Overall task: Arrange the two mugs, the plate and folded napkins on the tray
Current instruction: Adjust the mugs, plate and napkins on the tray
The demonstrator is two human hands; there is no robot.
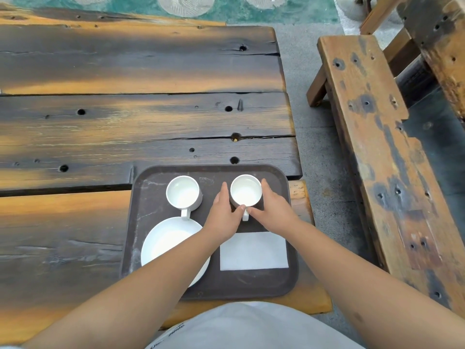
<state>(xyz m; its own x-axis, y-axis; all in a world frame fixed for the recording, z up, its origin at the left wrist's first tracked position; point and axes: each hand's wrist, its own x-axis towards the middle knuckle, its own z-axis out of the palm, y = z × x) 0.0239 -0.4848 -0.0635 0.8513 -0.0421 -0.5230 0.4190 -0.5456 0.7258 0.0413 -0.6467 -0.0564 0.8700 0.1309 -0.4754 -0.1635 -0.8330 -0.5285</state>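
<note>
A dark brown tray lies at the table's near right corner. On it stand two white mugs, a white plate at the near left and a folded white napkin at the near right. The left mug stands alone at the tray's far left, its handle pointing toward me. The right mug is cupped from both sides: my left hand wraps its left side, my right hand its right side, thumbs meeting at its handle. My left forearm crosses over part of the plate.
The tray rests on a dark, weathered plank table with holes and cracks. A rough wooden bench runs along the right, across a strip of grey floor. A green patterned rug lies beyond the table.
</note>
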